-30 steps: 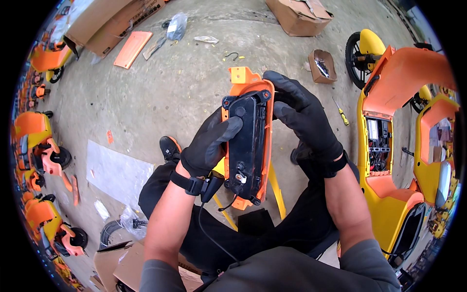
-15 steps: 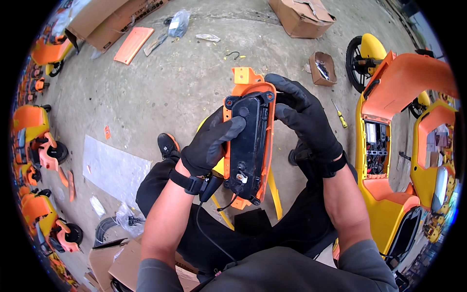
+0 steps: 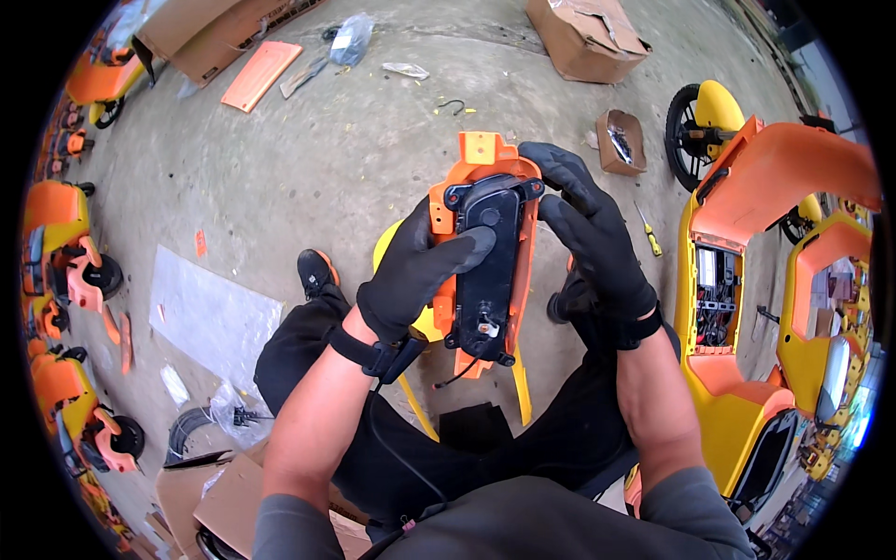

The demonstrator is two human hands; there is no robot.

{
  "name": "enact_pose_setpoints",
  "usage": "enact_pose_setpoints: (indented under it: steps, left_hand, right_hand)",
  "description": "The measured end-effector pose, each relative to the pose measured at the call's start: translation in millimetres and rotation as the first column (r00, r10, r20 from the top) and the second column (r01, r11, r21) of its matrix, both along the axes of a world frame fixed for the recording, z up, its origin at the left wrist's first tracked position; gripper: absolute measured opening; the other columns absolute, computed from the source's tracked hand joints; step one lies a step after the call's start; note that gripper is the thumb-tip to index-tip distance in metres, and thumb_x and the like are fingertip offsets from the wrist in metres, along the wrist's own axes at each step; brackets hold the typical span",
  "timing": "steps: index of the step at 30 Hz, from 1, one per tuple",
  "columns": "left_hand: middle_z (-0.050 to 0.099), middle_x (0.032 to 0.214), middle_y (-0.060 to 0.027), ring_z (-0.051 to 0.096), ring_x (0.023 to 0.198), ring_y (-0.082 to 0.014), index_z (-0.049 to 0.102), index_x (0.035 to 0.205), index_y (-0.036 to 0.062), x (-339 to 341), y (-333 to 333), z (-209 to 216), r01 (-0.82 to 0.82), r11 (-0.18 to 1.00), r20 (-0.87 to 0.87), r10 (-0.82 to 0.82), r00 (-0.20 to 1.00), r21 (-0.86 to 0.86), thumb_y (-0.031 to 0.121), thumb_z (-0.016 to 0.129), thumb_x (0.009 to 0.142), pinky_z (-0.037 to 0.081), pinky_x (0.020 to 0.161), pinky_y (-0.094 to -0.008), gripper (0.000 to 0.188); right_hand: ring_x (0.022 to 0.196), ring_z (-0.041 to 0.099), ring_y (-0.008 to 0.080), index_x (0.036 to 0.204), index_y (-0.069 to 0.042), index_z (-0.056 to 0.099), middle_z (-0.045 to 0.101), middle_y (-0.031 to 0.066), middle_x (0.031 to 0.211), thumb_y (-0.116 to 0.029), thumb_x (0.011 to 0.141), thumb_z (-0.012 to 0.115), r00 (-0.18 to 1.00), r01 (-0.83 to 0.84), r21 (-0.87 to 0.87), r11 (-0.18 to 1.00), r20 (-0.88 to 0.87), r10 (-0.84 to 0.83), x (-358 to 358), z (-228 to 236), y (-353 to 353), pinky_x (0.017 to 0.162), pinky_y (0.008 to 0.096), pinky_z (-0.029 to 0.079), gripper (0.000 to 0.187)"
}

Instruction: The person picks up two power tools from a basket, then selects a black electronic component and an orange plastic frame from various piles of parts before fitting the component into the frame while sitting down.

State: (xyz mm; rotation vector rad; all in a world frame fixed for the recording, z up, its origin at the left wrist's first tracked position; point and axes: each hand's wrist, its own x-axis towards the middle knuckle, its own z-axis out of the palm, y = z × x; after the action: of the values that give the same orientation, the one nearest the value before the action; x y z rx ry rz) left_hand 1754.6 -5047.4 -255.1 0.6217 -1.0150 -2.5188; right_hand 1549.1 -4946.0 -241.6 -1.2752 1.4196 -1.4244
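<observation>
**Both hands clamped on orange housing, centre frame**

Concrete floor (image 3: 308, 159) fills the upper half of the frame. An orange-and-yellow ride-on body (image 3: 747, 308), its panel open, stands at the right edge. Cardboard box (image 3: 588, 33) lies at top centre-right. At centre, the orange housing (image 3: 485, 159) with a black module (image 3: 487, 271) mounted on its face is held upright above the person's lap. The left hand (image 3: 415, 275), black-gloved, is closed on its left side, thumb across the module. The right hand (image 3: 593, 238), also gloved, is closed on the right edge. A yellow-handled screwdriver (image 3: 651, 238) lies on the floor, right of centre.
</observation>
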Motion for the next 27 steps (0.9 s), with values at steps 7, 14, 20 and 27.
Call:
enact_pose_setpoints:
  steps: [7,14,20,27]
  left_hand:
    - [0.063,0.123,-0.0043,0.061,0.107,-0.0112,0.049,0.141,0.0027,-1,1,-6,-0.045,0.988,-0.009,0.044,0.999,-0.146,0.010,0.069,0.093,0.051,0.092,-0.0279,0.053]
    - [0.063,0.122,-0.0066,0.061,0.106,-0.0118,0.047,0.141,0.0020,-1,6,-11,-0.094,0.978,0.039,0.103,0.994,-0.188,0.011,0.072,0.091,0.052,0.093,-0.0292,0.056]
    - [0.060,0.130,-0.0133,0.062,0.116,-0.0200,0.037,0.147,-0.0017,-8,14,-24,-0.231,0.878,0.002,0.255,0.967,-0.420,0.014,0.078,0.086,0.051,0.100,-0.0339,0.075]
    - [0.057,0.135,-0.0227,0.061,0.121,-0.0320,0.027,0.153,-0.0032,-14,28,-37,-0.316,0.484,-0.049,0.487,0.872,-0.816,0.024,0.088,0.078,0.050,0.101,-0.0389,0.100]
  right_hand:
    - [0.112,0.054,0.0134,0.150,-0.005,0.045,0.055,0.0055,0.130,-0.013,0.093,0.067,0.989,-0.018,0.117,0.993,0.148,0.001,11,6,-1,0.088,0.0263,0.049,0.062]
    - [0.103,0.057,0.0131,0.154,-0.008,0.040,0.057,0.0036,0.127,-0.018,0.085,0.077,0.988,-0.011,0.205,0.979,0.155,-0.021,17,0,-5,0.074,0.0239,0.051,0.079]
    - [0.118,0.056,0.0176,0.156,-0.007,0.035,0.052,0.0077,0.139,-0.020,0.082,0.081,0.983,-0.032,0.200,0.979,0.183,-0.006,22,1,-4,0.098,0.0333,0.050,0.088]
    - [0.124,0.055,0.0192,0.155,-0.004,0.032,0.052,0.0101,0.140,-0.023,0.078,0.087,0.994,0.016,0.018,1.000,0.110,-0.018,30,-6,-5,0.106,0.0367,0.044,0.097]
